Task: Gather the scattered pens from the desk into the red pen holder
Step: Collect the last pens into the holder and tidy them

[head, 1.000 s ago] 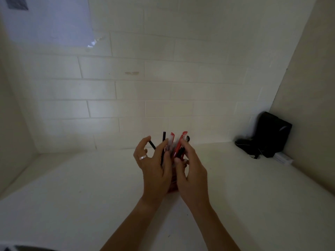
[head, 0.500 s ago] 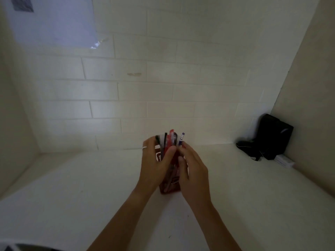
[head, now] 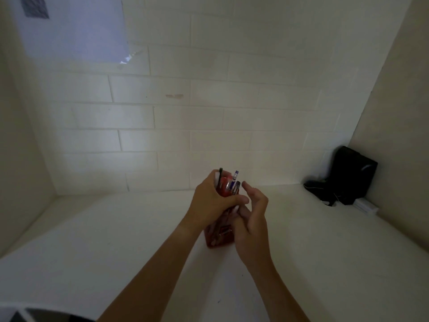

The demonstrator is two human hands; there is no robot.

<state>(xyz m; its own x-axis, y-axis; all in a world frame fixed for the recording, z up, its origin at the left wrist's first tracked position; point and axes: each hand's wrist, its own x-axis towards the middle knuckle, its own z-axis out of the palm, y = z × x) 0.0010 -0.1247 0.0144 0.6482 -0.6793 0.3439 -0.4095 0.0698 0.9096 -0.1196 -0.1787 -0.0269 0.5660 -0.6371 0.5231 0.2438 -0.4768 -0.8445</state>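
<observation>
Standing on the white desk (head: 92,240), near its middle, we list one red holder (head: 219,238), upright, with our two hands around its upper part.

Left hand (head: 210,203): wrapped around the bundle of pens (head: 228,185) where it rises out of the holder, thumb across the front, fingers closed on the shafts. Item held.

Holder: red, boxy, lower half visible between our wrists; upper rim hidden by the hands. Contents: the pens, standing roughly upright, ends fanned a little above the left hand. We count a black-tipped one at the left, red in the middle, a blue-and-white one tallest toward the right, a dark one beside it. Exact number: cannot tell.

Right hand (head: 251,212): just beside the holder on its right, fingers loosely spread and curved, gripping nothing; heel of palm close to the holder's side.

Far right corner: a black bag (head: 350,175) against the wall, well apart.
</observation>
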